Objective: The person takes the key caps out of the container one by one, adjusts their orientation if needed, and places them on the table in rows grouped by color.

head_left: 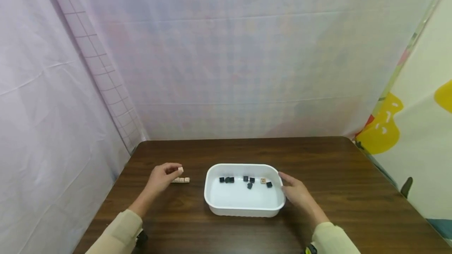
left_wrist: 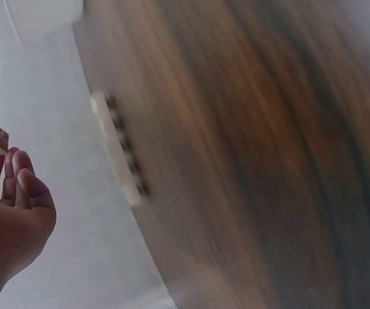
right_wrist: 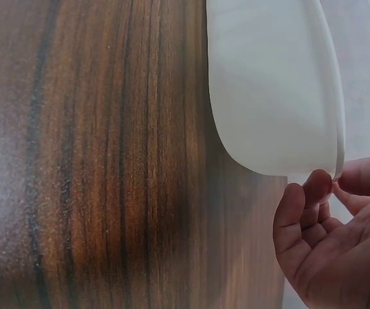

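Observation:
Between thumb and fingertips my left hand [head_left: 159, 178] pinches a small light wooden cube [head_left: 181, 169], held up over the table. Just below it in the head view, a short row of similar light cubes [head_left: 182, 180] lies on the wood, partly covered by the hand. The left wrist view shows that row [left_wrist: 117, 149] as several cubes lined up side by side, blurred. My right hand [head_left: 298, 192] grips the right end of a white plastic tub [head_left: 243, 209] by its rim. Inside the tub lie several small black pieces [head_left: 245, 178] and one light cube [head_left: 263, 181].
The dark wood-grain table [head_left: 226, 152] carries the tub at its middle, with the cube row to its left. White cloth [head_left: 233, 69] hangs behind the table, and more cloth [head_left: 46, 128] hangs along the left side.

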Tool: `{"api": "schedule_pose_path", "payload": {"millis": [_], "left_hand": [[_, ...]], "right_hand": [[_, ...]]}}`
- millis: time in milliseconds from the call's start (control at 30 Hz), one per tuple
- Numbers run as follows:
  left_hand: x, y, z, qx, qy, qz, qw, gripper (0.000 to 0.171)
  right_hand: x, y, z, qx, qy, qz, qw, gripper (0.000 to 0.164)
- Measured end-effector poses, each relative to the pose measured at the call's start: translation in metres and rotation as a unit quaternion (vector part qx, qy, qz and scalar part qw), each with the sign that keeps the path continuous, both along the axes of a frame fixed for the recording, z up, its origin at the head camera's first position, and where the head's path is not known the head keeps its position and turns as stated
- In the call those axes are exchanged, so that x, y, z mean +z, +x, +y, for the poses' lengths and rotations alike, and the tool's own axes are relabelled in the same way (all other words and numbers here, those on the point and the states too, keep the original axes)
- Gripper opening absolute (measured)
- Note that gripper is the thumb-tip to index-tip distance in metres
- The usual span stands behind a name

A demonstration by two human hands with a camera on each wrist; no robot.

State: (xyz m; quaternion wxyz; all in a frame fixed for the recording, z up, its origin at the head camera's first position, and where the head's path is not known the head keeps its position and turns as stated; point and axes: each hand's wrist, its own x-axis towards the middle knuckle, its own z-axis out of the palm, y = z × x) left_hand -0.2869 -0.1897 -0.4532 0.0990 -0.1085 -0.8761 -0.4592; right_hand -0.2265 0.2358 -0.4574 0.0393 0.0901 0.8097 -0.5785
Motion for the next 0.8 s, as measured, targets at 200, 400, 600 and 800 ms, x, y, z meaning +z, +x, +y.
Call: {"api": "schedule_pose_path", "payload": {"millis": [200, 400, 600, 800], "left_hand": [[-0.007, -0.007, -0.025, 0.013, -0.045, -0.018, 0.9987, 0.027], [-0.016, -0.017, -0.051, 0.009, -0.104, -0.005, 0.9945, 0.022], [-0.024, -0.024, -0.071, 0.003, -0.139, 0.0, 0.9902, 0.018], [-0.026, -0.026, -0.077, -0.012, -0.154, -0.001, 0.988, 0.016]], "right_hand": [[-0.001, -0.002, 0.0, -0.001, 0.013, -0.014, 1.0, 0.058], [0.0, -0.002, 0.001, 0.001, 0.031, -0.016, 0.999, 0.057], [0.001, -0.001, 0.001, -0.001, 0.03, -0.014, 0.999, 0.057], [0.001, -0.001, 0.0, -0.002, 0.034, -0.014, 0.999, 0.057]]}}
